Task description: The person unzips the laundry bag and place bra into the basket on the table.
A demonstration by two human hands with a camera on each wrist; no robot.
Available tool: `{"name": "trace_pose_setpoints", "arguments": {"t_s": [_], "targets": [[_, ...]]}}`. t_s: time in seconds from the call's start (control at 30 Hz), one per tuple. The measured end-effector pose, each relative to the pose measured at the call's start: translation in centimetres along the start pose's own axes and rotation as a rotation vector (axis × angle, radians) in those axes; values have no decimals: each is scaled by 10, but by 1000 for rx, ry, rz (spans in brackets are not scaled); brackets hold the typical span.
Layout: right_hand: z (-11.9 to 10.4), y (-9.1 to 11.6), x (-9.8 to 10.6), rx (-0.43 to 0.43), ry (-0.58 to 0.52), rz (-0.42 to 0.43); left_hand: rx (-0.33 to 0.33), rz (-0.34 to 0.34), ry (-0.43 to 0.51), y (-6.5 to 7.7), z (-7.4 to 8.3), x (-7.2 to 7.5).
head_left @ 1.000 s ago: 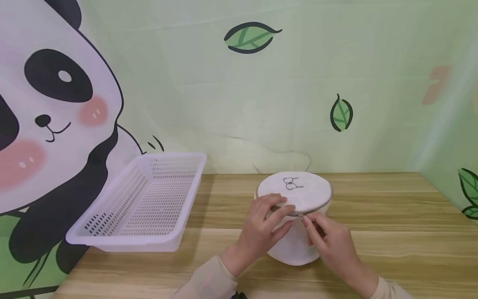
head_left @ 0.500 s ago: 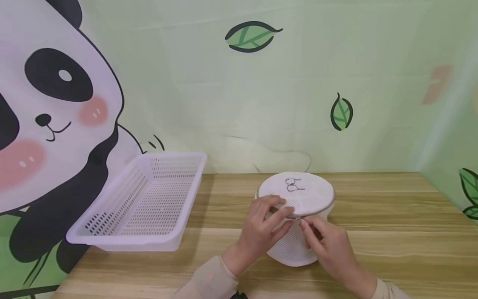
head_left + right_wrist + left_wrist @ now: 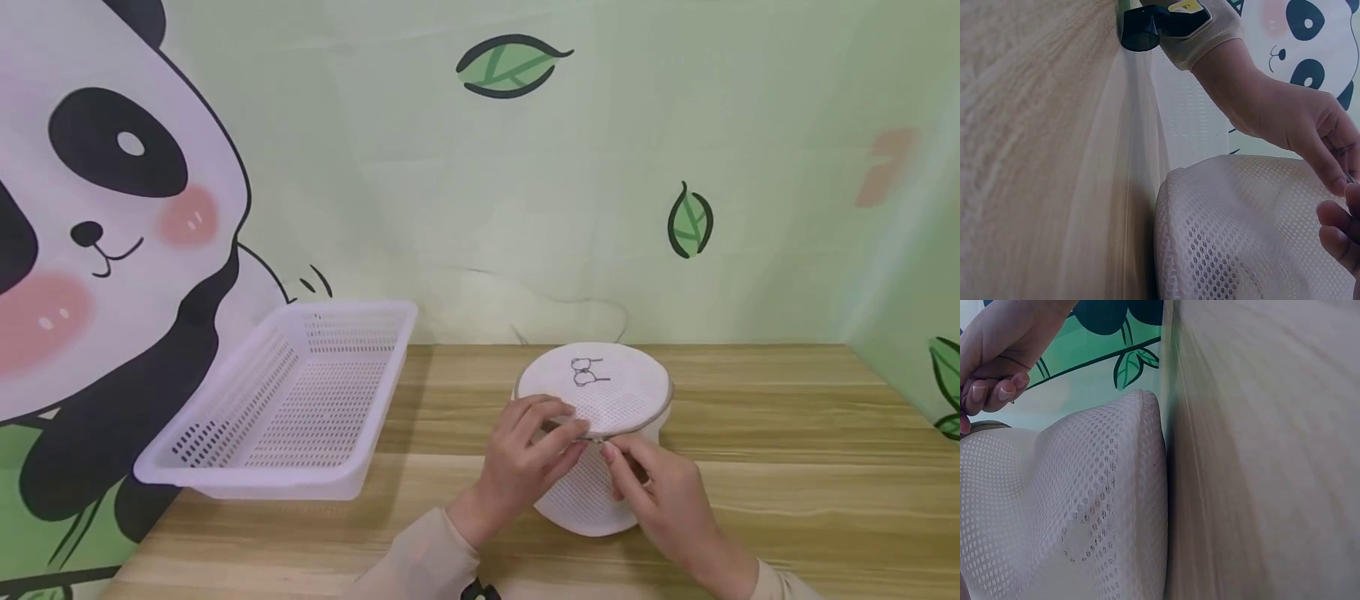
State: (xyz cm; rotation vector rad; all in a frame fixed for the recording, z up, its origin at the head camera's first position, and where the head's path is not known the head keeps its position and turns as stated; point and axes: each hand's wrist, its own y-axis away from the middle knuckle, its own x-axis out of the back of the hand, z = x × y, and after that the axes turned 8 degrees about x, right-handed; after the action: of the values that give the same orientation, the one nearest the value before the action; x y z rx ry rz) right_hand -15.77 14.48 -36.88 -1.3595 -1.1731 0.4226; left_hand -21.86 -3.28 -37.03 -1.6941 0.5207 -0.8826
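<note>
A white mesh laundry bag (image 3: 592, 492), round with a flat lid, stands upright on the table in the head view. A small glasses-like line drawing marks its lid (image 3: 622, 383), and a grey zipper (image 3: 651, 422) runs round the rim. My left hand (image 3: 525, 450) holds the rim at the front left, fingertips over the lid and thumb below. Close beside it, my right hand (image 3: 663, 492) pinches the zipper pull at the front; the fingertips mostly cover it. Both wrist views show the mesh side wall (image 3: 1085, 487) close up, with a paler shape faintly visible through it.
A white perforated plastic basket (image 3: 348, 483) sits to the left on the wooden table (image 3: 787, 467). Behind the table hangs a green backdrop (image 3: 375, 208) with a panda and leaves. A black device (image 3: 480, 590) shows near the left sleeve.
My right hand has shifted slightly left, towards my left hand, along the front rim. The bag's lid has turned and shifted a little. My left hand keeps its hold.
</note>
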Motion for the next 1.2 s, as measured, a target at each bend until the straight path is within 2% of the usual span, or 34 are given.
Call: {"name": "trace_pose_setpoints", "arguments": {"t_s": [0.47, 0.93, 1.2], "targets": [[0, 0, -2, -1, -6, 25, -35, 54, -6, -1, -1, -1], [-2, 2, -2, -17, 46, 43, -54, 66, 4, -2, 0, -3], [-1, 1, -3, -11, 75, 56, -37, 65, 8, -1, 0, -1]]}}
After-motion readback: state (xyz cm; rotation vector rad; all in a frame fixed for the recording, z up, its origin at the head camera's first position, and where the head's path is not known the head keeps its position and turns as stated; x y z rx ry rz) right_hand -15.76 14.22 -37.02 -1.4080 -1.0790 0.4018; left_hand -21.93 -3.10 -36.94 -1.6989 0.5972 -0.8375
